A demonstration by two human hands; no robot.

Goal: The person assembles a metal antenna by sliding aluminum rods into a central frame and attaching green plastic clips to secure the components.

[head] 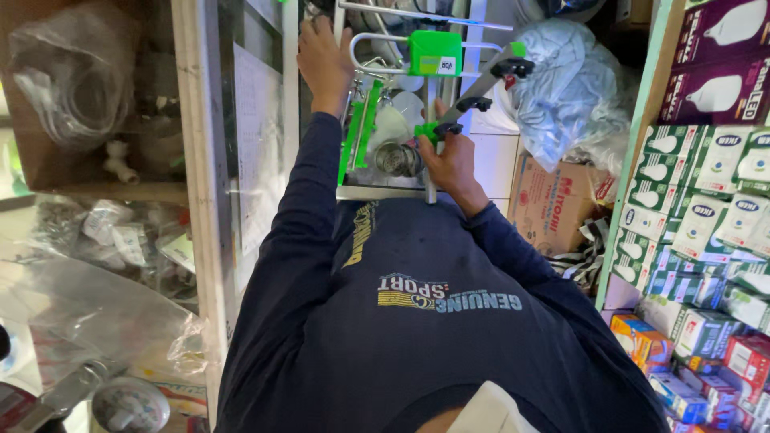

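An aluminium aerial (pixel 385 192) with thin metal rods and green plastic fittings stands in front of my chest. A green plastic box (pixel 435 52) is fixed on its upper part. My left hand (pixel 324 58) reaches up and forward, its fingers closed around a rod at the aerial's top left. My right hand (pixel 451 163) grips the central bar, pinching a green clip (pixel 433 130) at the end of a grey arm with black caps (pixel 481 84). A round shiny metal part (pixel 399 159) sits behind the bars between my hands. Dark blue sleeves cover both of my arms.
A crumpled clear plastic bag (pixel 561 80) and a brown cardboard box (pixel 553 204) lie to the right on the floor. Shelves with several light-bulb cartons (pixel 706 184) fill the right side. A white-framed glass cabinet (pixel 204 160) with bagged small parts (pixel 112 228) stands at the left.
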